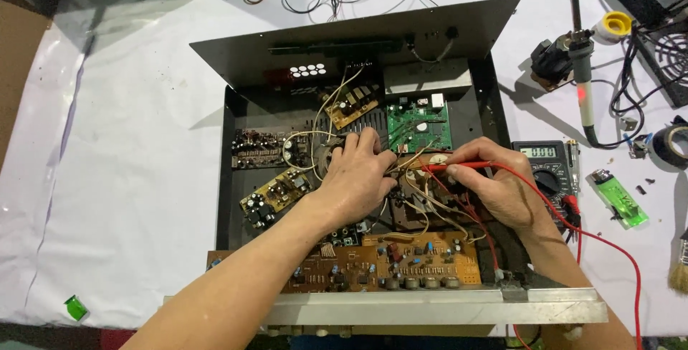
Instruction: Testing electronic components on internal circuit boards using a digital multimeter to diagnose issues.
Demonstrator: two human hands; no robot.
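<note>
Head view showed an opened amplifier case (228, 178) on a white-covered desk (129, 142), its lid tipped up at the far side. The left hand (355, 174) lay in the middle of the case, fingers curled together and pressing down among the loose wires (423, 203) beside the round transformer, though what exactly they pinched was hidden. The right hand (502, 185) was closed around a red probe (459, 166), held like a pen and lying almost flat, its tip pointing left toward the left fingers over the brown board. The probe's red lead (609, 246) ran off to the right and looped down past the desk edge; the meter (543, 160) sat just beside the case, behind the right wrist, its display lit.

To probe well here, the tip needed to rest on one bare contact only, since neighbouring wires crowded it and a slip could bridge two. The left hand steadying the wires looked sensible, provided its fingers kept off bare metal. The slack lead risked snagging on the case edge. The soldering iron (580, 70) stood well apart, on its stand.
</note>
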